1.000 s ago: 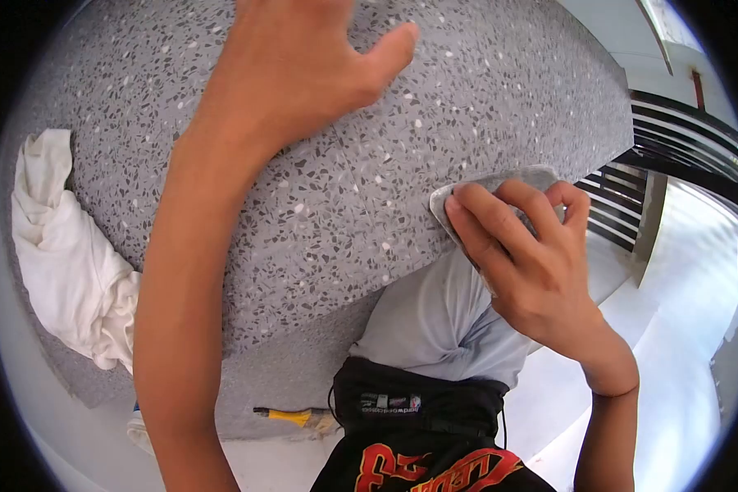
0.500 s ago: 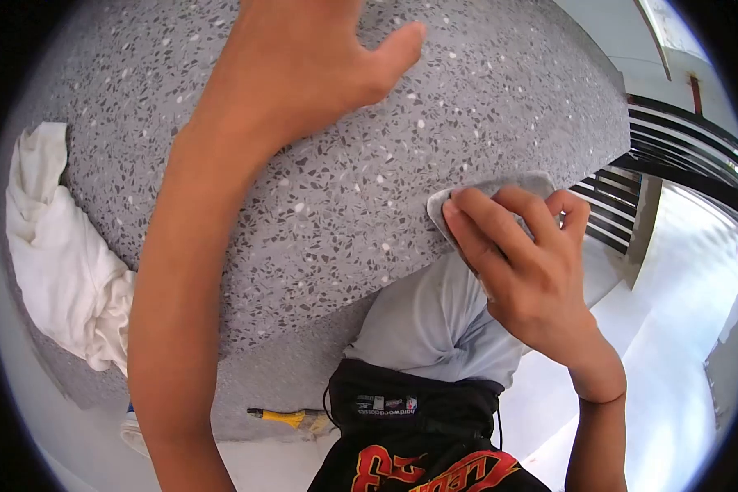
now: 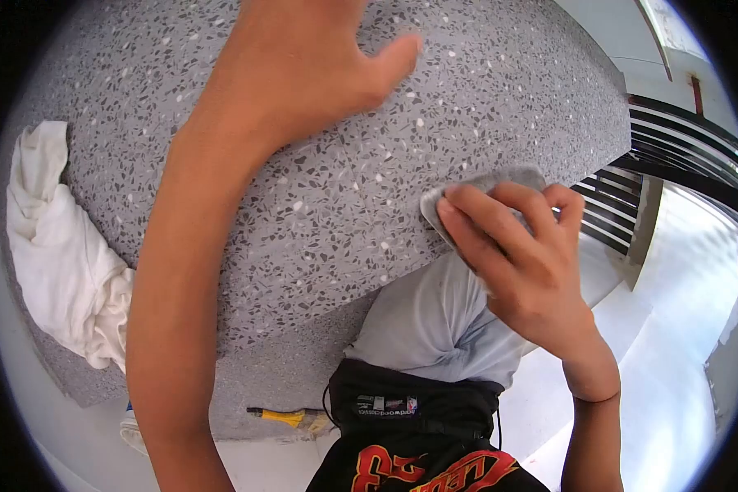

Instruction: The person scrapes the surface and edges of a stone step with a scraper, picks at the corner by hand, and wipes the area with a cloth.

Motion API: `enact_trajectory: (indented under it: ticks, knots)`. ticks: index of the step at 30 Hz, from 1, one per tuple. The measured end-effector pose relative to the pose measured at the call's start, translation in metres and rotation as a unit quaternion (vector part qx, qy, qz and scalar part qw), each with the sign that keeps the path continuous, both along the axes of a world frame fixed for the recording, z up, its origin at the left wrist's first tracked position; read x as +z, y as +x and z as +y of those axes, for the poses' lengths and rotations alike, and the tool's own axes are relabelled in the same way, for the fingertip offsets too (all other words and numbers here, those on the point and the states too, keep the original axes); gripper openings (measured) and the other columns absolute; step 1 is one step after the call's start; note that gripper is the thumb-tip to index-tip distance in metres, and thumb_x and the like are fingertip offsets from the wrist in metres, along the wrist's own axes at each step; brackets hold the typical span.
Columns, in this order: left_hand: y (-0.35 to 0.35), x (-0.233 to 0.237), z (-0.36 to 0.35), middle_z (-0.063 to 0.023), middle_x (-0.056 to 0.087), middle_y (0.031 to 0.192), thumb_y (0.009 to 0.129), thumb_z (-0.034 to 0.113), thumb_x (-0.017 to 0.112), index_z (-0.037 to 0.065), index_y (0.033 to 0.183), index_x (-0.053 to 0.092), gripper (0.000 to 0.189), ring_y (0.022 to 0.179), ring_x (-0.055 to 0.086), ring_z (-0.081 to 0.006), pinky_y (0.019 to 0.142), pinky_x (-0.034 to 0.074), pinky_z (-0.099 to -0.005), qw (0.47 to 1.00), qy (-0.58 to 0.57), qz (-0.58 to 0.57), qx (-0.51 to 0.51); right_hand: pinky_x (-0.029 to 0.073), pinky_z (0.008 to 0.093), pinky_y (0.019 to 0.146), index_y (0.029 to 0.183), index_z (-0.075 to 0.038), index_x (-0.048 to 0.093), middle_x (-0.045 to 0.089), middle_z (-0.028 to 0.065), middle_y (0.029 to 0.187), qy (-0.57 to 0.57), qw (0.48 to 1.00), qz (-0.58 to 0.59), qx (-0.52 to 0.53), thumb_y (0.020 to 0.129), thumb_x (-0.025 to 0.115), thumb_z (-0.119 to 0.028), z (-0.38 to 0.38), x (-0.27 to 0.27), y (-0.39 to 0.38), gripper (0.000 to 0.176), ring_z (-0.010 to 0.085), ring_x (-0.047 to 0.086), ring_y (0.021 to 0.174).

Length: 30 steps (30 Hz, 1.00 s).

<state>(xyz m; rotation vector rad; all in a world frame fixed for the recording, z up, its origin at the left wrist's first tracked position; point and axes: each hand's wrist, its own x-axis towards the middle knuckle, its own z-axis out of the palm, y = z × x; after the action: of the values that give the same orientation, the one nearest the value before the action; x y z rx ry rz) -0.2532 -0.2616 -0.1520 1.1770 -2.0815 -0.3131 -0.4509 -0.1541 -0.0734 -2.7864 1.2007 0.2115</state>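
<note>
My right hand (image 3: 521, 254) grips a flat grey pad (image 3: 517, 175) with rounded corners, its fingers curled over the top. The pad lies against the speckled grey terrazzo slab (image 3: 328, 221), close to the slab's near right edge. Higher up, my left hand (image 3: 312, 66) rests over the slab with its thumb stretched out to the right. The top of the view cuts off its other fingers. A bunched white cloth (image 3: 61, 254) lies left of my left forearm.
A paintbrush with a yellow handle (image 3: 280, 416) lies on the lower terrazzo surface beside my waist. Black metal railings (image 3: 685, 135) run past the slab's right end, with a bright white floor (image 3: 672, 287) below. My grey-trousered leg (image 3: 422, 320) is against the slab's near edge.
My right hand and the grey pad have shifted slightly left and up along the slab's edge. My left hand has stayed almost in place.
</note>
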Motion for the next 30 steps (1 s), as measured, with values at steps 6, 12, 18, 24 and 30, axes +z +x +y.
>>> enact_trajectory:
  ticks: [6,12,18,24,30]
  knots:
    - [0.001,0.009,0.016,-0.0256,0.031,0.139,0.069,0.040,0.074,0.012,0.115,0.059,0.056,0.135,0.021,-0.0414,0.108,0.014,-0.0599,0.973,0.039,-0.162,-0.158,0.045,0.0365,0.085,0.110,0.002,0.062,0.060,0.0155,0.110,-0.042,0.975,-0.133,-0.175,0.060,0.056,0.015,0.031,0.032,-0.048,0.052,0.0305,0.057,0.099]
    - [-0.033,0.017,0.031,-0.0255,0.026,0.142,0.068,0.040,0.076,0.015,0.123,0.055,0.064,0.136,0.017,-0.0425,0.107,0.012,-0.0602,0.984,0.080,-0.126,-0.093,0.042,0.0369,0.089,0.111,0.001,0.062,0.059,0.0153,0.111,-0.022,0.943,-0.158,-0.293,0.063,0.052,0.015,0.073,0.018,-0.077,0.051,0.0316,0.056,0.100]
    - [-0.024,0.005,0.017,-0.0230,0.044,0.130,0.070,0.020,0.074,0.010,0.109,0.061,0.043,0.124,0.040,-0.0360,0.101,0.031,-0.0487,0.996,0.004,0.022,-0.082,0.043,0.0374,0.079,0.102,-0.002,0.064,0.062,0.0109,0.104,0.007,0.981,-0.139,-0.137,0.058,0.062,0.002,0.034,0.026,-0.054,0.044,0.0282,0.057,0.092]
    - [-0.007,0.005,-0.009,-0.0085,0.064,0.095,0.077,0.005,0.063,0.002,0.092,0.063,0.015,0.092,0.060,-0.0184,0.087,0.046,-0.0318,0.953,-0.009,0.294,0.074,0.047,0.0312,0.064,0.078,0.000,0.060,0.062,0.0102,0.076,0.127,0.979,-0.159,-0.029,0.066,0.071,0.000,-0.065,0.030,-0.055,0.016,0.0257,0.061,0.067]
    - [-0.005,0.003,-0.011,-0.0053,0.063,0.090,0.079,0.005,0.061,0.002,0.088,0.063,0.009,0.087,0.059,-0.0148,0.084,0.046,-0.0292,0.955,-0.028,0.282,0.087,0.043,0.0358,0.074,0.092,-0.004,0.064,0.063,0.0080,0.084,0.120,0.992,-0.023,0.040,0.063,0.079,-0.016,-0.121,0.017,-0.018,0.035,0.0233,0.058,0.076]
